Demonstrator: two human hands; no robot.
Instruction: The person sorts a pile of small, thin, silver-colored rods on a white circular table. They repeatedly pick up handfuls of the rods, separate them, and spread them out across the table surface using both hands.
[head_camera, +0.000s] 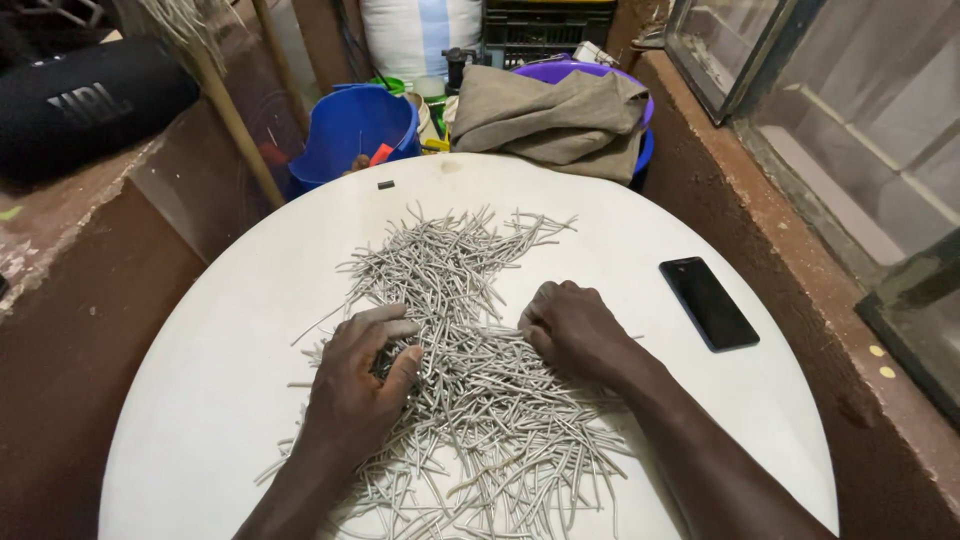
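A big loose pile of thin grey sticks (465, 300) covers the middle of a round white table (220, 330). My left hand (360, 385) rests on the pile's left side, fingers curled around a few sticks. On the pile's right side lies my right hand (572, 328), knuckles up and fingers tucked into the sticks. Whether the right hand actually grips any sticks is hidden by the fingers.
A black phone (708, 302) lies on the table's right part. Behind the table stand a blue bucket (350, 130) and a purple basin with a brown cloth (555, 115). A black speaker (90, 100) sits on the left ledge. A window frame (850, 150) runs along the right.
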